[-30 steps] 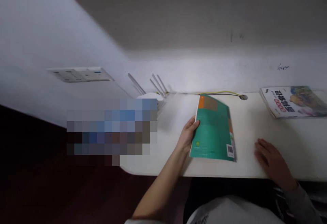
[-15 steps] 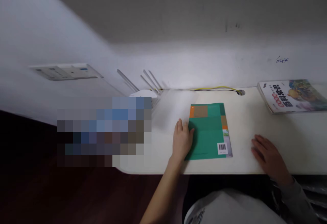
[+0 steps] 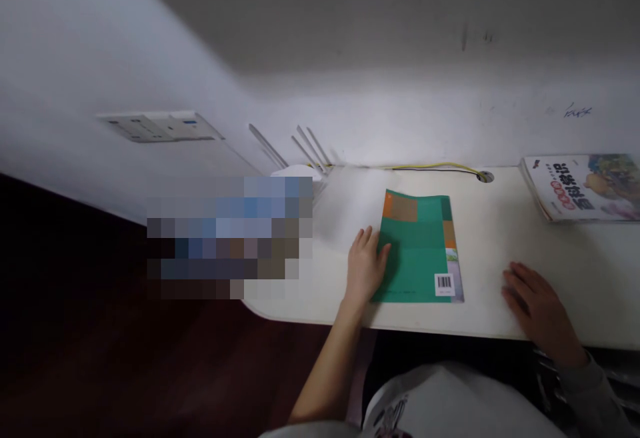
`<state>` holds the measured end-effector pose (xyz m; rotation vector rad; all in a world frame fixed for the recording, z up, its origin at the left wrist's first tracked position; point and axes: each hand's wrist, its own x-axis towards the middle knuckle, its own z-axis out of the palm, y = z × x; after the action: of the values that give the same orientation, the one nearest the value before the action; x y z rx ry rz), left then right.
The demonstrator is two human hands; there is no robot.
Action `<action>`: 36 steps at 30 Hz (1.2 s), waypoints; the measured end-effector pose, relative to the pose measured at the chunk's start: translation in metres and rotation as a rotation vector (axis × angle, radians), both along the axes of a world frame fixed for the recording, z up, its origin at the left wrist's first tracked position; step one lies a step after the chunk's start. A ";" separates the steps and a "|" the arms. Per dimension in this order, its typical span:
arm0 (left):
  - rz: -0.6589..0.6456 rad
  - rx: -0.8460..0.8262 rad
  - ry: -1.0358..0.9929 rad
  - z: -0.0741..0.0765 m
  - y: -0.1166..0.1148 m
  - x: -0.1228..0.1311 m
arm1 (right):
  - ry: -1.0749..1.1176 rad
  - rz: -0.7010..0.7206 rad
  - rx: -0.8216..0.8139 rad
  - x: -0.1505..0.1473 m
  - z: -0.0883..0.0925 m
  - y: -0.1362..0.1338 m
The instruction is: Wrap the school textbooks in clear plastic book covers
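Observation:
A green booklet point(image 3: 417, 258) lies flat on the white desk, with a barcode at its near right corner and orange and brown patches near its far edge. My left hand point(image 3: 367, 268) rests along the booklet's left edge, fingers stretched forward and thumb over the cover. It is open and does not grip the booklet. To the right of the booklet, apart from it, my right hand point(image 3: 543, 311) lies over the desktop, palm down. Its fingers are extended and it holds nothing.
A stack of magazines point(image 3: 583, 188) lies at the far right of the desk point(image 3: 480, 318). A white router with antennas point(image 3: 313, 145) stands at the back left by a blurred-out patch. Yellow and black cables point(image 3: 440, 165) run to a hole. A socket panel point(image 3: 160, 127) is on the left wall.
My view has turned slightly left, so the desk and everything on it sit further right. Both hands keep nearly the same places beside the booklet.

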<state>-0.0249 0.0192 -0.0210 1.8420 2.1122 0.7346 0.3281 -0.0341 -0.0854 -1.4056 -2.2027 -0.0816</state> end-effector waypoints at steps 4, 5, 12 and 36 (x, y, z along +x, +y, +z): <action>-0.325 -0.028 -0.526 0.028 -0.031 0.005 | 0.001 -0.003 -0.004 -0.003 0.003 -0.001; -0.426 -0.038 -0.561 0.033 -0.040 0.012 | 0.003 -0.006 -0.011 -0.004 0.004 -0.001; -0.691 0.117 0.128 0.021 -0.056 0.098 | -0.021 -0.142 -0.035 -0.010 0.006 -0.001; -0.900 0.181 0.537 -0.014 -0.028 0.177 | 0.192 -0.271 -0.137 -0.007 0.010 0.002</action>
<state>0.1525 -0.0091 -0.0348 2.9702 1.1579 0.2084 0.3206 -0.0325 -0.0752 -1.7054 -1.8836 0.1067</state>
